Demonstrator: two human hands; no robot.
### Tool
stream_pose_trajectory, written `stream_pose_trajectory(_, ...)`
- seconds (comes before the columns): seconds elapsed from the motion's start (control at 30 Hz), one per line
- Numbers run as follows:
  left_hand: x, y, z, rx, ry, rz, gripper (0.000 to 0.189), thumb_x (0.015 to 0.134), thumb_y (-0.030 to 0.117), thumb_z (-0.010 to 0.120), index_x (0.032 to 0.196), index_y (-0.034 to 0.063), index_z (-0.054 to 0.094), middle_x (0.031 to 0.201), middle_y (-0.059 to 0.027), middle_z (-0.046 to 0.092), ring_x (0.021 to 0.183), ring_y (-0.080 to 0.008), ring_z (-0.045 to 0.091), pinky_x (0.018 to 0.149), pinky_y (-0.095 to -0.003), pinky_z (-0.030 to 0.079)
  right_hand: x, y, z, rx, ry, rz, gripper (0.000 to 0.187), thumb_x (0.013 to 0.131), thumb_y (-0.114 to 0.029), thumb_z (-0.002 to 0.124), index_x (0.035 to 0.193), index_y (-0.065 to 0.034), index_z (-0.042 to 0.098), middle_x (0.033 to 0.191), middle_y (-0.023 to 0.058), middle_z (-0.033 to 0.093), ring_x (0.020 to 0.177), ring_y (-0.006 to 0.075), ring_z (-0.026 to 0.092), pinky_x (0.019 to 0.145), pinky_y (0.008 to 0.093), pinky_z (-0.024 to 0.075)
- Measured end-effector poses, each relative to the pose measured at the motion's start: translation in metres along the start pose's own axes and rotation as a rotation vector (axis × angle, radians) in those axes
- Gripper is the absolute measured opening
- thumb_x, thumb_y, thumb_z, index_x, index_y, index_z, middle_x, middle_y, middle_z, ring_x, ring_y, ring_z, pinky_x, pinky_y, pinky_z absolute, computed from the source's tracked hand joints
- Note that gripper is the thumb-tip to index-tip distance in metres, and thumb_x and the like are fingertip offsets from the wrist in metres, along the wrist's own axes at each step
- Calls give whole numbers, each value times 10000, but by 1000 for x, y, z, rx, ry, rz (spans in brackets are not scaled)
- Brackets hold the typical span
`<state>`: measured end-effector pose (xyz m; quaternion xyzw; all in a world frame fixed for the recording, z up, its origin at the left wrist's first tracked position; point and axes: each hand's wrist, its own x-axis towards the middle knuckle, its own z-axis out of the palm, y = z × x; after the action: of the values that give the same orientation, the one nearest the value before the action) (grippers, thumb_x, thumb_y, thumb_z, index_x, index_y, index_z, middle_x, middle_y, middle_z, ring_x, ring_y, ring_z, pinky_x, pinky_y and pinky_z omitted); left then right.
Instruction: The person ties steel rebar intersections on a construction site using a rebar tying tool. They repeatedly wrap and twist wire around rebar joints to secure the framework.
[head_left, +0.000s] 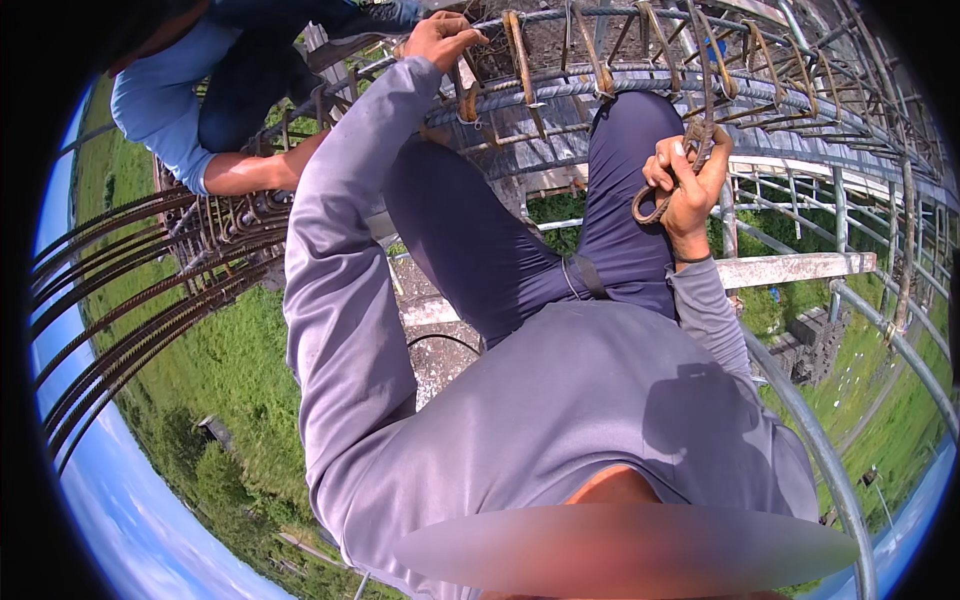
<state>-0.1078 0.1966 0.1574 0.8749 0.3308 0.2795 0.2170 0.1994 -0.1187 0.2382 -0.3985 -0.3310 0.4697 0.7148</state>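
My left hand (444, 41) is at the top, its fingers bent around a ribbed reinforcing bar (555, 15) of the long steel cage. Rusty stirrups (519, 60) cross the cage's bars, some with thin tie wire at the joints. Right of my knees, my right hand (686, 180) is closed on a rusty bent rebar piece (646, 206). Its loop sticks out below my fingers, and a ribbed length runs upward over the cage. What my left fingertips pinch, if anything besides the bar, is too small to tell.
At upper left a co-worker (169, 105) in light blue reaches toward the cage. Long rebar ends (112, 300) jut out left. Steel scaffold tubes (817, 427) and a wooden beam (795, 270) lie right. Grassy ground shows far below through gaps.
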Motion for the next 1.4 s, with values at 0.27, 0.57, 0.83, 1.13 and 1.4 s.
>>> stream_pose_trajectory(0.27, 22, 25, -23, -91, -68, -343, 483, 664, 208, 957, 1054, 49, 723, 1062, -105, 690, 1204, -247, 567, 934, -400, 526, 1, 1, -3, 49, -17, 3, 352, 1018, -12, 518, 1313, -112, 353, 837, 108, 528, 552, 108, 423, 531, 323, 433)
stream_pose_trajectory(0.57, 25, 60, -16, 444, -191, -694, 588, 681, 310, 922, 1193, 95, 731, 1115, -161, 740, 1051, -316, 701, 923, -419, 568, 3, 1, -3, 5, -60, -10, 348, 1025, -20, 506, 1326, -112, 357, 833, 108, 541, 548, 107, 422, 549, 325, 432)
stream_pose_trajectory(0.83, 13, 94, -22, 532, -89, -546, 573, 737, 367, 870, 1244, 145, 724, 1092, -170, 751, 1011, -324, 729, 920, -415, 571, 3, 1, -2, 16, -51, -1, 352, 1023, -26, 516, 1319, -123, 353, 824, 104, 534, 544, 111, 426, 542, 324, 431)
stream_pose_trajectory(1.13, 22, 84, -1, -608, 648, -569, 279, 888, 84, 728, 1145, -23, 739, 970, -82, 767, 897, -171, 696, 839, -312, 543, 2, 3, -3, 53, -61, -9, 352, 1016, -20, 529, 1302, -95, 338, 814, 99, 528, 545, 100, 408, 517, 304, 411)
stream_pose_trajectory(1.4, 88, 137, -9, -248, 188, -531, 187, 918, 154, 683, 962, -2, 778, 852, -85, 734, 785, -159, 671, 759, -321, 523, 3, 6, -6, 87, -68, -1, 356, 1018, -7, 524, 1303, -97, 329, 807, 101, 538, 535, 92, 393, 501, 282, 392)
